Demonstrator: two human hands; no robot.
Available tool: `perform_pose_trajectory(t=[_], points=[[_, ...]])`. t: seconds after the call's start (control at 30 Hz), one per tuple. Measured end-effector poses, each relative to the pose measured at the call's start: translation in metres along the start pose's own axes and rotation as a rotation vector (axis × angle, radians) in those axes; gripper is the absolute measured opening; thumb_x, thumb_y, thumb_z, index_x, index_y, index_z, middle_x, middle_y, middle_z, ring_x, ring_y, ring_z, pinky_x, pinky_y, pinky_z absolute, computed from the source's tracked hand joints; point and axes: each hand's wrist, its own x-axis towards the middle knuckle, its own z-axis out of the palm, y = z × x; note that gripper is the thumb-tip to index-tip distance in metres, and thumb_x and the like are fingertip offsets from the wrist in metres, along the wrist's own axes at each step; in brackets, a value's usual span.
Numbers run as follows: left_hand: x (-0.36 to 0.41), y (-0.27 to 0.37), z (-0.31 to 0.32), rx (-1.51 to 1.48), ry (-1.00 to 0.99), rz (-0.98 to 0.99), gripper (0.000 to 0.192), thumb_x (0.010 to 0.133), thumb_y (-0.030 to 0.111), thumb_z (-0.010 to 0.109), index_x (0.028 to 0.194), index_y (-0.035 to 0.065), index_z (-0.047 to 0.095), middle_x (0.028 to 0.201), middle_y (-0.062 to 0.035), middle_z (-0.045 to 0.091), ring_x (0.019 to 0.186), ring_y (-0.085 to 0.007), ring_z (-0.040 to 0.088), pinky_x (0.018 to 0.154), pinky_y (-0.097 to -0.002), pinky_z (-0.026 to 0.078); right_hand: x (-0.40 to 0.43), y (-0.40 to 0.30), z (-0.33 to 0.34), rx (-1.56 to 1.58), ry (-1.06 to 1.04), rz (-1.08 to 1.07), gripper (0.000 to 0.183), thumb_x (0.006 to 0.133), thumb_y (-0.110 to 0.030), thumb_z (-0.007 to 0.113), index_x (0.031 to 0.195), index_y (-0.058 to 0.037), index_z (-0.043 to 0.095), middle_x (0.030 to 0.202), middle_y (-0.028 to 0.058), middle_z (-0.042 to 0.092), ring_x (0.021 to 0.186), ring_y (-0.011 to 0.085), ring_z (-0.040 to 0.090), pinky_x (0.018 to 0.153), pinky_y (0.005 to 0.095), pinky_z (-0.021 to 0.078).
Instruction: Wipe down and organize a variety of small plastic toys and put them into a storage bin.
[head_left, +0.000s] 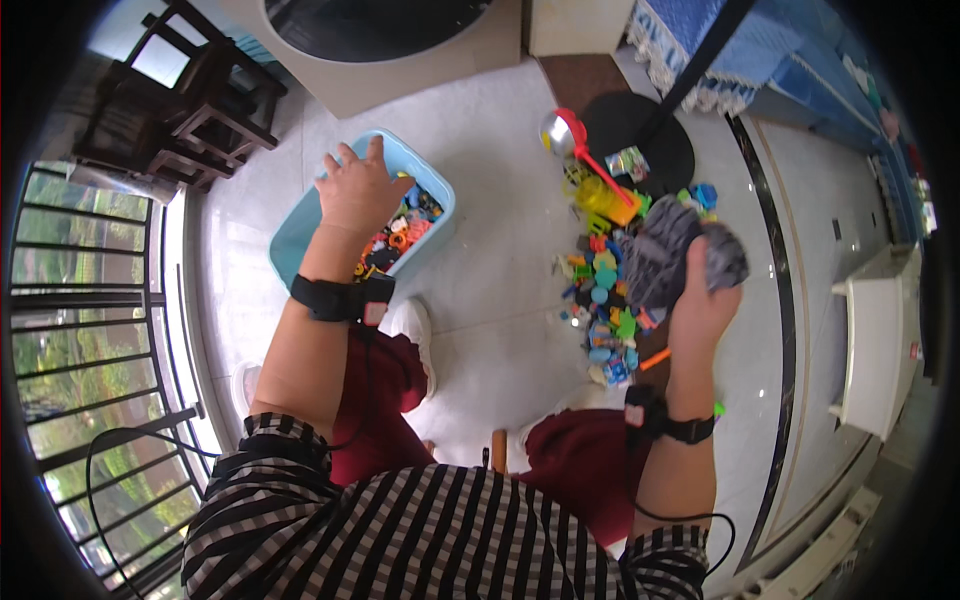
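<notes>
My left hand is spread over a light blue plastic bin, fingers apart near its far rim. Inside the bin lie small colourful toys, partly hidden by that hand and forearm. On the right, a crumpled grey cloth is gripped in my right hand. The cloth hangs over a heap of small plastic toys on the floor and covers part of it. Behind the heap are a yellow translucent toy and a red-handled toy with a clear round head.
A black round stand base with a slanting pole rises beyond the toys. Dark wooden chairs stand at the far left, by a barred window. A front-loading appliance is ahead. Cables run from both wrist straps.
</notes>
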Motion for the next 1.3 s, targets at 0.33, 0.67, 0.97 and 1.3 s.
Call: perform_pose_trajectory(t=[0.33, 0.67, 0.97, 1.3], points=[[-0.050, 0.087, 0.025, -0.419, -0.451, 0.820, 0.053, 0.079, 0.031, 0.061, 0.123, 0.0048, 0.048, 0.108, -0.0210, 0.059, 0.100, -0.0351, 0.056, 0.086, -0.0406, 0.044, 0.018, -0.012, -0.046, 0.446, 0.489, 0.104, 0.022, 0.090, -0.015, 0.056, 0.104, 0.0019, 0.060, 0.101, 0.0072, 0.060, 0.091, 0.0157, 0.057, 0.083, 0.0286, 0.0463], [-0.048, 0.208, 0.169, -0.584, -0.665, 0.755, 0.033, 0.078, 0.027, 0.059, 0.103, 0.0047, 0.061, 0.088, -0.0161, 0.065, 0.084, -0.0328, 0.061, 0.076, -0.0406, 0.048, 0.022, -0.005, -0.068, 0.497, 0.569, 0.304, 0.031, 0.089, -0.022, 0.058, 0.111, 0.0006, 0.058, 0.110, 0.0101, 0.059, 0.099, 0.0199, 0.059, 0.080, 0.0336, 0.0520], [-0.096, 0.262, 0.301, -0.529, -0.657, 0.378, 0.019, 0.080, 0.020, 0.056, 0.091, 0.0051, 0.062, 0.093, -0.0153, 0.062, 0.087, -0.0308, 0.061, 0.075, -0.0409, 0.049, 0.012, 0.010, -0.074, 0.442, 0.529, 0.458, 0.044, 0.095, -0.031, 0.043, 0.125, 0.0012, 0.047, 0.127, 0.0131, 0.049, 0.116, 0.0239, 0.050, 0.099, 0.0390, 0.0392], [-0.090, 0.277, 0.327, -0.664, -0.588, 0.303, 0.016, 0.080, 0.016, 0.057, 0.091, 0.0040, 0.054, 0.090, -0.0162, 0.059, 0.087, -0.0357, 0.059, 0.073, -0.0449, 0.047, 0.000, 0.032, -0.070, -0.486, 0.027, 0.031, 0.048, 0.091, -0.005, 0.049, 0.135, 0.0007, 0.033, 0.134, 0.0202, 0.039, 0.118, 0.0345, 0.045, 0.100, 0.0434, 0.0390]])
